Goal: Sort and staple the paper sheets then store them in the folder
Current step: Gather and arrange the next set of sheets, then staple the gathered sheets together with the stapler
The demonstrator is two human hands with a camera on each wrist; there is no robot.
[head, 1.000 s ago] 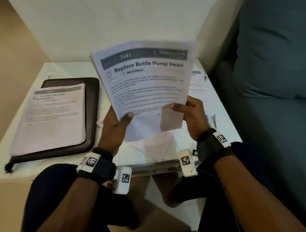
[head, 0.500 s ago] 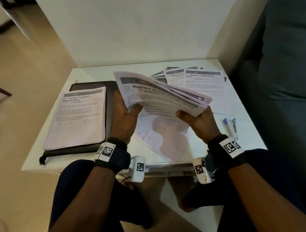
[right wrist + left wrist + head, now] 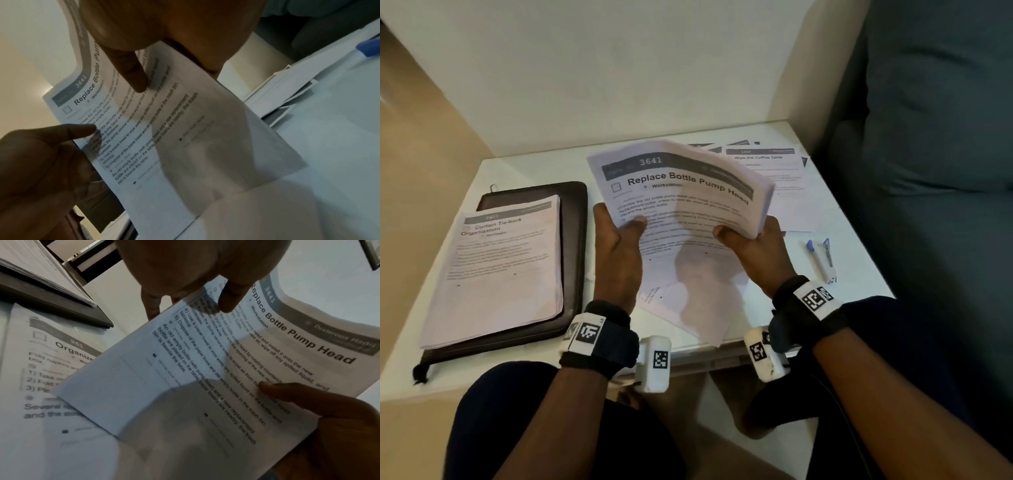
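A stack of paper sheets [image 3: 681, 195] headed "Replace Bottle Pump Head" is held tilted above the white table [image 3: 534, 168]. My left hand [image 3: 619, 228] pinches its left edge, thumb [image 3: 232, 296] on the top page and fingers beneath. My right hand [image 3: 746, 240] grips the right edge the same way, thumb [image 3: 131, 73] on top. A dark folder [image 3: 575, 212] lies closed at the left with another paper stack [image 3: 503, 267] on it. The stapler [image 3: 823, 257] lies at the right.
Loose sheets [image 3: 767, 171] are spread at the back right of the table. More single sheets [image 3: 688, 308] lie under my hands near the front edge. A wall runs behind the table and a grey sofa [image 3: 928, 171] stands to the right.
The held stack came down from upright in front of me to a low tilt over the table. Both hands kept their hold on its edges.
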